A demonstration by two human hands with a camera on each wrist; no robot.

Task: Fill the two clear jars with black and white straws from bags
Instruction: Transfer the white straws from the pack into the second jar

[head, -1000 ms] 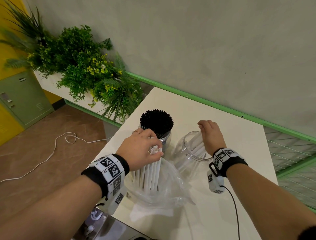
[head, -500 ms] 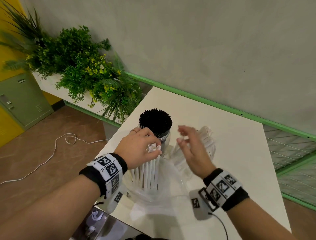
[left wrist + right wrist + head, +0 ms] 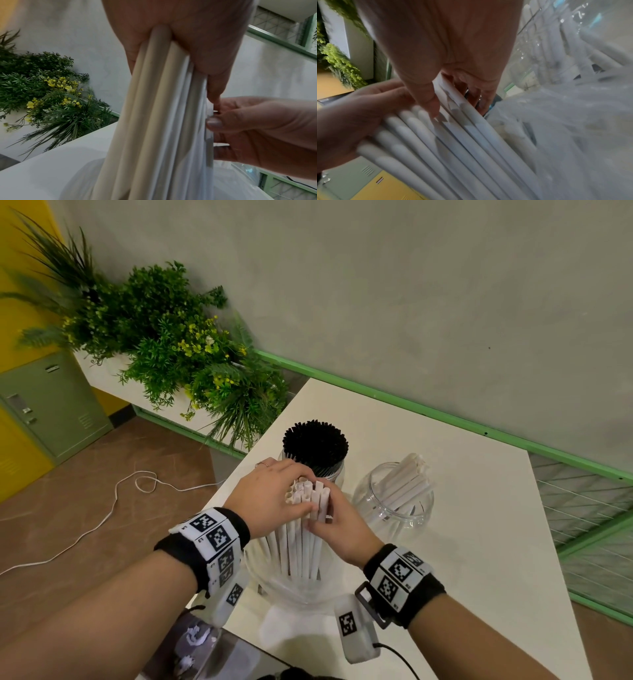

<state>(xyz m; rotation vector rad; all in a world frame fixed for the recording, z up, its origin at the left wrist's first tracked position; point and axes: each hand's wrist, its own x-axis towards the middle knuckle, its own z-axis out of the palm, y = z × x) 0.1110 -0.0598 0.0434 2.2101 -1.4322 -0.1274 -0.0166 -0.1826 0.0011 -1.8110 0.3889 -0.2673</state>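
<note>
A bundle of white straws [image 3: 305, 529] stands upright in a clear plastic bag [image 3: 291, 590] near the table's front. My left hand [image 3: 274, 494] grips the bundle's top from the left [image 3: 159, 94]. My right hand [image 3: 337, 525] pinches a few straws on the bundle's right side [image 3: 462, 111]. Behind stands a clear jar packed with black straws [image 3: 315, 445]. To its right a second clear jar [image 3: 394, 501] holds some white straws leaning right.
The white table [image 3: 462, 542] has its left edge just beside the bag and its far edge near a grey wall. Green plants [image 3: 171, 354] sit off the far left. A white cable [image 3: 102, 518] lies on the brown floor.
My right hand left the white-straw jar, swung left and now pinches straws in the bundle. The left hand kept its grip on the bundle.
</note>
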